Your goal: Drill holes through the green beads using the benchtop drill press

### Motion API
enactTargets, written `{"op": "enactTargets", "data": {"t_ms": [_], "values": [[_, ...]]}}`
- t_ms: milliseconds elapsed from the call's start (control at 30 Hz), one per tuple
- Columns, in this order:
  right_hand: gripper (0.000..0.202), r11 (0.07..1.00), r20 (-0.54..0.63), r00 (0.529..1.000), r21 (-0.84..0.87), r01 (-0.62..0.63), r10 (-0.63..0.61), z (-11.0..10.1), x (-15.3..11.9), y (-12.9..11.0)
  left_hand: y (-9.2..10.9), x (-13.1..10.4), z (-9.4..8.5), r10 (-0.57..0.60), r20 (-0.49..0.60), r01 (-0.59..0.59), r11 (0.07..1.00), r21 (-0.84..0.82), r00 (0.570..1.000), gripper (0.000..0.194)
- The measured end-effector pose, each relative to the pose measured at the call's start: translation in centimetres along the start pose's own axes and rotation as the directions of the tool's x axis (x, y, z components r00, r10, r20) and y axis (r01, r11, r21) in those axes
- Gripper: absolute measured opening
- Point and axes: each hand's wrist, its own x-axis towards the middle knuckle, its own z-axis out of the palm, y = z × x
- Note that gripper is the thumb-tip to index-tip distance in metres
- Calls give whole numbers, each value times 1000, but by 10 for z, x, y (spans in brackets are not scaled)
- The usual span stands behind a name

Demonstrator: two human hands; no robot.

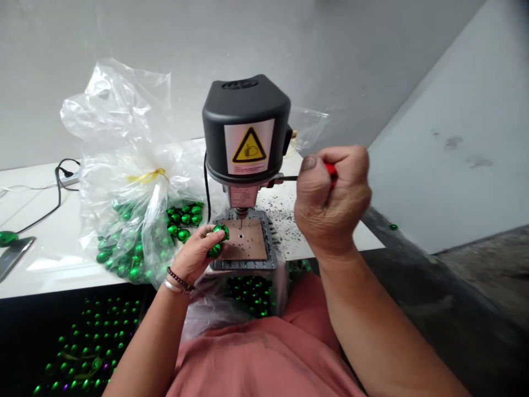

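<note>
My left hand [198, 251] pinches shiny green balls [220, 232] at the left edge of the drill press's base plate [252, 242]. Around the red knob [331, 174] of the feed lever my right hand [330, 198] is closed, right of the black drill press [247, 127]. The thin drill bit [241, 223] points down over a small hole in the brown board and touches no ball. Dark shavings lie on the board and on the white table beside it.
A clear plastic bag [119, 160] of green balls, tied with yellow ribbon, stands left of the press. More green balls [250, 292] lie in plastic below the base. A phone [14, 259] and black cable [58, 190] are at far left.
</note>
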Motion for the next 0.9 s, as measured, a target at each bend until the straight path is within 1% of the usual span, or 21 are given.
{"op": "enactTargets", "data": {"t_ms": [100,233,333,433,567,633,767,800,833,900], "values": [[18,1000,14,1000,30,1,-1,-1,0,1,-5,11,9,42,8,-43,986,161,999,32],[18,998,23,1000,64,18,-20,-2,0,3,-10,24,14,94,-20,-83,943,322,995,38],[17,998,42,999,70,9,-12,-2,-1,3,-14,32,15,138,-23,-110,868,485,990,44],[20,998,65,998,57,-22,18,-3,-3,3,-18,36,15,137,-42,-85,796,600,990,50],[23,999,83,996,34,-36,33,-4,-4,2,-20,38,16,130,-25,-76,716,694,991,46],[23,999,81,996,33,-33,30,-4,-4,2,-17,37,18,147,-19,-80,638,766,989,43],[20,998,60,998,70,-3,-1,-4,-5,4,-10,32,20,258,26,-127,384,915,966,34],[20,997,61,998,73,-3,-1,-4,-5,4,-9,31,19,270,30,-125,343,931,962,33],[21,997,63,998,72,-7,2,-4,-5,5,-9,30,18,271,30,-121,326,938,962,32],[20,997,67,998,70,-13,8,-4,-6,5,-9,30,17,258,30,-120,344,931,966,32]]}}
